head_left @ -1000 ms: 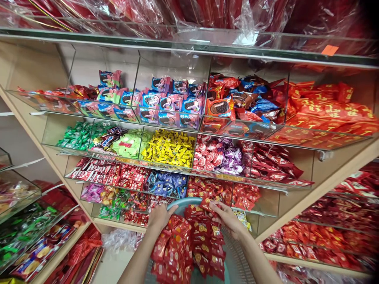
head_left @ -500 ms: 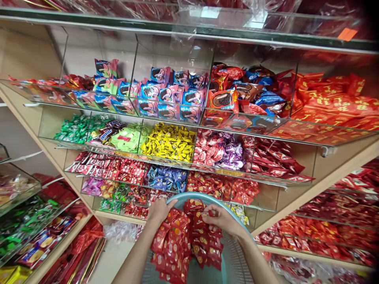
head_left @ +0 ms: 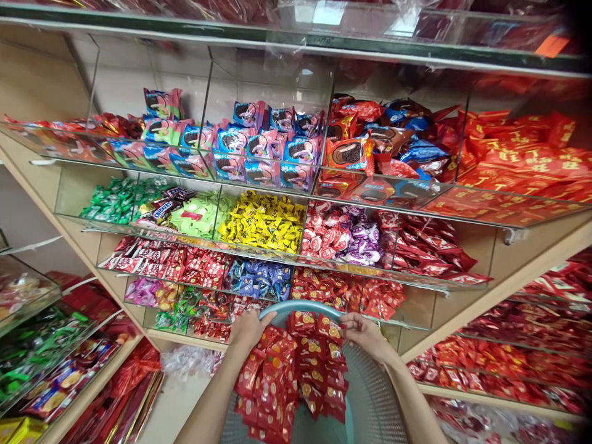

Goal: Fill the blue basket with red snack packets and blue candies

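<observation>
Both hands are closed on the far rim of a teal mesh basket, tipped up toward the lowest clear bin of the candy shelf. To the outside of the left-hand grip sit bins of pink and green sweets, and straight above them a bin of red wafer bars. The left hand has its fingers curled over the rim, thumb resting against the heap of red sachets that fills the basket; whether it also pinches a sachet I cannot tell. Between the two grips the sachets pile against the rim, touching it, with the blue-wrapped candies in the bin just beyond. The right hand clasps the rim with fingertips on the topmost sachet, apparently nudging it, though a firm hold on it is not clear. Beyond that grip lies the bin of matching red sachets, its clear front lip close to the basket edge. Outward of the right hand run wooden shelves of more red packets. The risk, as I judge it: the heap is loose and slippery, so any extra tilt could send sachets sliding over the sides or into the gap between rim and bin lip, down to the floor, or spilling into the neighbouring blue-candy bin.
</observation>
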`<control>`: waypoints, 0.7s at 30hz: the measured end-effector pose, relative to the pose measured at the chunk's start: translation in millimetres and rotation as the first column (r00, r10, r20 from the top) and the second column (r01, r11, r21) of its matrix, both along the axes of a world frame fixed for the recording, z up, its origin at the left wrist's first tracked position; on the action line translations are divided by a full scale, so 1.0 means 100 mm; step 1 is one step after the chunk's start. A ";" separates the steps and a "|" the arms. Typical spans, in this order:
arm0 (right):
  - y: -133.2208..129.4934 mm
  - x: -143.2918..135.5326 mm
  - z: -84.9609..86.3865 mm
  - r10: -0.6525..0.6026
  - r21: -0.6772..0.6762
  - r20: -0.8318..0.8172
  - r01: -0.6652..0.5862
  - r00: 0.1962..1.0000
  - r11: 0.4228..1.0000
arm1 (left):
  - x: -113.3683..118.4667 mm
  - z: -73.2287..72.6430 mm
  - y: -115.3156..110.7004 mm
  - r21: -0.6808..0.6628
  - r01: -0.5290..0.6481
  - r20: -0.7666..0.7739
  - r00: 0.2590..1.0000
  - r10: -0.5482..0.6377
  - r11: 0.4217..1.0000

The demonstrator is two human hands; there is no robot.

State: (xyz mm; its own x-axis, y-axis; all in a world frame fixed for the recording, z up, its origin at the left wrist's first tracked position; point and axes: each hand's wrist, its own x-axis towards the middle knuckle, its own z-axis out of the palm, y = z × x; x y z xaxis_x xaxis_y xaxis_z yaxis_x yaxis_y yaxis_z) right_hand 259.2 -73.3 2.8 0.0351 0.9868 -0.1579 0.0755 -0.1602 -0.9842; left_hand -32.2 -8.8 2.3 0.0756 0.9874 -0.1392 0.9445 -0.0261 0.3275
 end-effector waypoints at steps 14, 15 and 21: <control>0.05 -0.13 -0.05 -0.124 0.041 0.094 0.120 0.988 0.992 | 0.01 0.04 -0.01 0.000 -0.007 -0.008 1.000 0.007 1.000; 0.06 -0.12 -0.06 -0.138 0.047 0.097 0.134 0.986 0.990 | 0.01 0.05 -0.01 -0.005 -0.013 -0.007 1.000 0.013 1.000; 0.10 -0.17 -0.14 -0.231 0.094 0.146 0.219 0.962 0.971 | 0.03 0.10 -0.03 -0.032 -0.038 -0.013 0.999 0.038 0.999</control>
State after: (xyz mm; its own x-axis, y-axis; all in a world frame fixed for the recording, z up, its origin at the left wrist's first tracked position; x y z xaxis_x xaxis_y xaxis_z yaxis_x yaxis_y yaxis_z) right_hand 242.1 -63.0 -11.6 0.2754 0.9596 -0.0572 0.1986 -0.1150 -0.9733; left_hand -28.9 -11.4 12.1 0.0360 0.9844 -0.1721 0.9487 0.0204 0.3155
